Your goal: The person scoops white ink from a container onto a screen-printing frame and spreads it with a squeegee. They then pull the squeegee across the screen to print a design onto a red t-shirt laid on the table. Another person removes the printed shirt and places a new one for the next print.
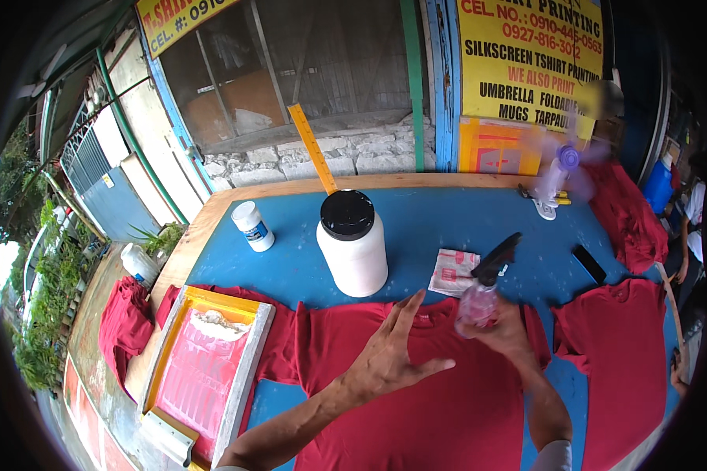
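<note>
A dark red T-shirt (424, 416) lies spread on the blue tabletop (416, 212) in front of me. Over its upper left part, my left hand (389, 353) hovers with fingers and thumb spread, holding nothing. My right hand (507, 334) is wrapped round a clear spray bottle (478, 304) with a black trigger head, tilted above the shirt's collar. Just beyond the bottle is a folded, pink-printed paper or cloth (453, 271). At the left, a silkscreen frame (249, 377) rests on red fabric, with pale paste at its far end and a squeegee (169, 438) at its near end.
Beyond the shirt stand a large white jar (353, 263) with a black lid, a small white jar (254, 228) and an upright yellow ruler (312, 149). To the right are a spinning fan (562, 169), a phone (589, 264) and another red shirt (617, 369). A person (693, 216) is at the far right.
</note>
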{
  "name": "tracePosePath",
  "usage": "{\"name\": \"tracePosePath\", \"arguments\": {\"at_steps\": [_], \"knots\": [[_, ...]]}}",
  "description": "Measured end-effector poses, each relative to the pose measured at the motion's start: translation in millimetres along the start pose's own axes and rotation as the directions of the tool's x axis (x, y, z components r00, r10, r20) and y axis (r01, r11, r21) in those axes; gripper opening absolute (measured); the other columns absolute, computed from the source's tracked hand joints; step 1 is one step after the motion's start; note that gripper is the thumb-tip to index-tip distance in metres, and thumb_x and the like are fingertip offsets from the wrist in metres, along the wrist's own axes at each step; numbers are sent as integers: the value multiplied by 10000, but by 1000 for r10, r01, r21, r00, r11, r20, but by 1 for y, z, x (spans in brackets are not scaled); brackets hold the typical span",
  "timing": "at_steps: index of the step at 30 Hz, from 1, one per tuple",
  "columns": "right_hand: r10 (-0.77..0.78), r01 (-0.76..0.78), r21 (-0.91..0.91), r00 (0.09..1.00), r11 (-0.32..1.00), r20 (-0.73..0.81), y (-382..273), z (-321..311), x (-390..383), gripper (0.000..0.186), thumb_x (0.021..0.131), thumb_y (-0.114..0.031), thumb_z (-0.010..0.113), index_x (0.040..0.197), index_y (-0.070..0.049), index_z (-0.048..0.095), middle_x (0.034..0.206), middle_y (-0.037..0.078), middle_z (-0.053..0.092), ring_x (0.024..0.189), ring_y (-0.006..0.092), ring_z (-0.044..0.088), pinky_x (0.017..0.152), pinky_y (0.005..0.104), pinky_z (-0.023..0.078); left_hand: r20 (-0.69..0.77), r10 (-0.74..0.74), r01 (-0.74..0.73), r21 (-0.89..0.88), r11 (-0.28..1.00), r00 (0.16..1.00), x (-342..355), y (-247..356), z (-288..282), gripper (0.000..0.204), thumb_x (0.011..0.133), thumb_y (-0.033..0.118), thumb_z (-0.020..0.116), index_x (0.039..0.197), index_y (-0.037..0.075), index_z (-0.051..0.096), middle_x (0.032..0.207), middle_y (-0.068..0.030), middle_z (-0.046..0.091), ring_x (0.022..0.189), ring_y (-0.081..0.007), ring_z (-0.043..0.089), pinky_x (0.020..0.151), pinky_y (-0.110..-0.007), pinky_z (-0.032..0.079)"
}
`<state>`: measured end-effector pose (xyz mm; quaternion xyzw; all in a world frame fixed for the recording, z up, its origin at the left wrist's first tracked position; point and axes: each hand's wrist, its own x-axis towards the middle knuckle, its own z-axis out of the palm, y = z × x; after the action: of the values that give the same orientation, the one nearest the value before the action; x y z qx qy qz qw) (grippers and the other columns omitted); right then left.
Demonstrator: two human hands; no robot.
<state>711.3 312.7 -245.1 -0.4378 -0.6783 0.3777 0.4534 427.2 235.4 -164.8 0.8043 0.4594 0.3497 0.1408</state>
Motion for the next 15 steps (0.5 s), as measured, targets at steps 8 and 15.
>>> {"name": "tracePosePath", "arguments": {"at_steps": [8,15], "knots": [[-292,331,-65,895,941,337,-110,163,35,810,862,-386,968,1500,-67,585,1170,243,798,1073,387,811,956,493,655,16,-181,151,-629,762,983,1,-51,-92,696,1040,247,843,1615,12,529,1610,-192,587,1330,-236,698,1139,-428,565],[-166,318,-122,740,940,652,-156,211,94,1002,746,-642,987,1428,22,672,1331,256,750,1200,430,757,1029,498,611,-89,-184,78,-670,738,979,5,-93,-184,593,1119,384,716,1518,-28,567,1440,-194,712,843,-161,759,814,-344,632]]}}
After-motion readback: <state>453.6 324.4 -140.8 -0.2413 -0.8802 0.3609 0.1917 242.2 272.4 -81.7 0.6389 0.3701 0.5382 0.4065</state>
